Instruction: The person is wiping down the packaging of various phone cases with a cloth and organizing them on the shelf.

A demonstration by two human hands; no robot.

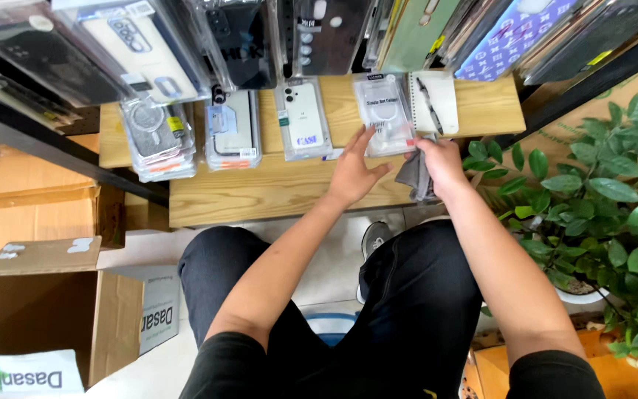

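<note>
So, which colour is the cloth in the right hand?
Grey. The cloth hangs from the right hand, at the wooden bench edge; head view shows it.

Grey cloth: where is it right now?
Head view: the grey cloth is bunched in the right hand, at the wooden shelf's front edge, just below the clear phone case pack.

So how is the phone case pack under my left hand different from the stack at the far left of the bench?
The phone case pack under the left hand is a single clear packet showing a see-through case with a ring; the stack is several packets piled up, with orange strips along their near edges. The pack lies beside a notebook; the stack overhangs the bench edge. Both are clear plastic packets lying flat.
</note>
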